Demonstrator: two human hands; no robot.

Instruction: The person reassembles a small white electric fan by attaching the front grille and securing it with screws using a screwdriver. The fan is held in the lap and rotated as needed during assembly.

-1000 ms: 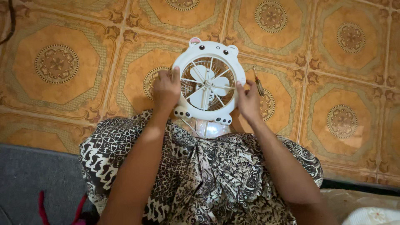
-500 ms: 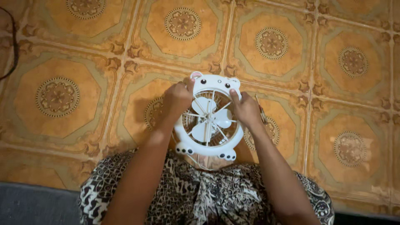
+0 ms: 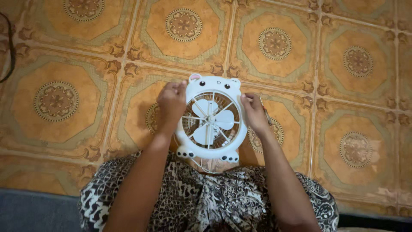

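A small white fan (image 3: pixel 212 120) shaped like a bear's face, with round ears, white blades and a thin grille, lies face up on the tiled floor by my knees. My left hand (image 3: pixel 171 103) grips its left rim near the top. On the opposite side my right hand (image 3: pixel 254 112) grips the right rim, with fingers curled over the edge. A screwdriver (image 3: pixel 267 115) lies on the floor just right of my right hand, mostly hidden behind it.
The floor (image 3: pixel 300 51) is orange patterned tile. My lap is covered in black-and-white patterned cloth (image 3: pixel 206 202). A grey mat (image 3: pixel 34 210) shows at the lower left. A dark cord (image 3: pixel 9 47) runs along the far left edge.
My hands slid up the fan's rim, then settled at its sides. The view tilted so the fan sits lower in frame and less lap shows.
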